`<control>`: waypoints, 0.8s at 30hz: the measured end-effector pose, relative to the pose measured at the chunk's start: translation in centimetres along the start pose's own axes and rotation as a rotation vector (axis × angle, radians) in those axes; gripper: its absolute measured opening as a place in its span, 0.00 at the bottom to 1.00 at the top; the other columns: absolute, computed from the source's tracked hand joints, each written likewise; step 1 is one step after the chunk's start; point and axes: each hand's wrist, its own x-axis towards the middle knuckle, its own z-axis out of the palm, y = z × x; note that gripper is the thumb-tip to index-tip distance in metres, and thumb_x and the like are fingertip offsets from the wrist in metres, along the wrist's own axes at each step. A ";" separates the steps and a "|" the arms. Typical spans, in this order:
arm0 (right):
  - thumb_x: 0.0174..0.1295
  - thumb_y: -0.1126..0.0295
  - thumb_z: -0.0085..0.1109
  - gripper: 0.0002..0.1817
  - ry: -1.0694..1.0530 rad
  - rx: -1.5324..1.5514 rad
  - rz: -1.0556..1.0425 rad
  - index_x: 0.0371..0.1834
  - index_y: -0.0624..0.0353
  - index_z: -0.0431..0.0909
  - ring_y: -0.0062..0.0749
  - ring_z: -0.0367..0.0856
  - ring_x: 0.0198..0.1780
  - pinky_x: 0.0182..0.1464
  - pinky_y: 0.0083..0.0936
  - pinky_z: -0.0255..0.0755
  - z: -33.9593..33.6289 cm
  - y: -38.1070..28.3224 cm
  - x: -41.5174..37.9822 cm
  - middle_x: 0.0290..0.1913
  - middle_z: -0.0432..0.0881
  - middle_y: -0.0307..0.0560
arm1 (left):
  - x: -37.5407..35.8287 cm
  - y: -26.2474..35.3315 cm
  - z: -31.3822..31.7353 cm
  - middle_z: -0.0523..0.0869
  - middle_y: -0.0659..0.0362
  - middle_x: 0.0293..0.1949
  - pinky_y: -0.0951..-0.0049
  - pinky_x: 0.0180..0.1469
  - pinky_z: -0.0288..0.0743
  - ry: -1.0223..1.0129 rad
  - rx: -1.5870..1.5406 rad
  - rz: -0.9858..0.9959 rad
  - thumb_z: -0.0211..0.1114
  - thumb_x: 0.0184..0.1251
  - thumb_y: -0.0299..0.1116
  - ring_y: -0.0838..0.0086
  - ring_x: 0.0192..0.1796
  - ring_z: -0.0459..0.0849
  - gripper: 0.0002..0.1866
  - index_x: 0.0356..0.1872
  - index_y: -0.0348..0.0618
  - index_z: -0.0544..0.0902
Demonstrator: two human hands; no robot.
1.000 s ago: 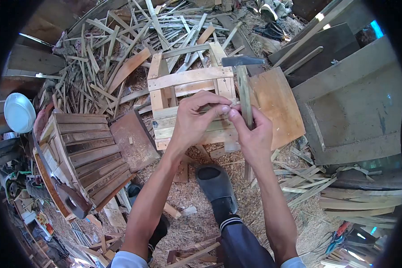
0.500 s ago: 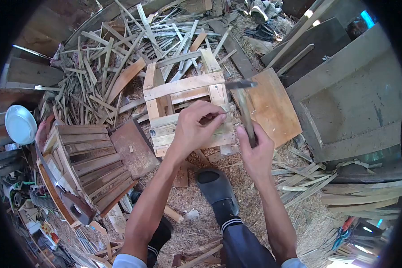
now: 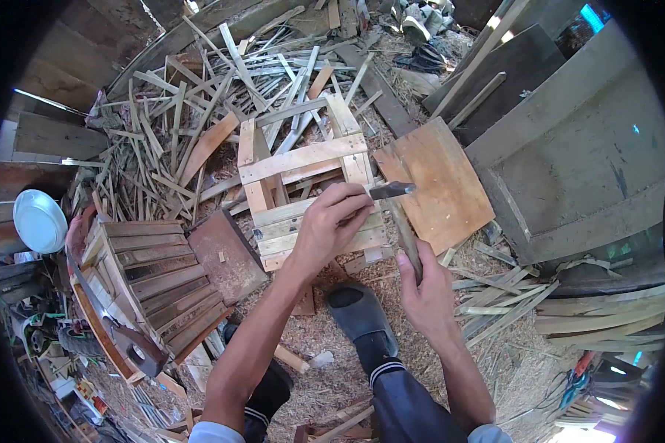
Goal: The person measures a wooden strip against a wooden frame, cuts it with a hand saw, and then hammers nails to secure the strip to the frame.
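Observation:
My right hand (image 3: 427,295) is wrapped round the wooden handle of a hammer (image 3: 403,235). The dark hammer head is level with my left fingertips, right beside them in the picture. My left hand (image 3: 335,225) is over the near slats of a small wooden frame (image 3: 303,160), its thumb and fingers pinched together. Whatever that pinch holds is too small or hidden to make out. Pale slats are fixed across the frame's near side, with a crosspiece and open gaps farther back.
A slatted wooden piece (image 3: 166,277) stands at left, with a handsaw (image 3: 131,347) beside it. Scrap sticks (image 3: 155,140) are heaped behind. A light board (image 3: 437,184) lies right of the frame. Large dark panels (image 3: 576,148) lean at right. Sawdust covers the floor around my feet.
The hammer head has swung down from above the frame's right side to the level of my left fingers. My left hand stays pinched at the near slats. The view has shifted slightly.

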 end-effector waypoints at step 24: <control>0.73 0.62 0.50 0.18 0.006 -0.159 -0.012 0.58 0.64 0.68 0.70 0.80 0.42 0.41 0.56 0.73 0.4 0.0 -0.7 0.40 0.82 0.71 | 0.4 -0.7 -0.9 0.86 0.56 0.39 0.69 0.44 0.79 -0.036 0.034 -0.007 0.72 0.53 0.20 0.64 0.41 0.85 0.07 0.34 0.34 0.85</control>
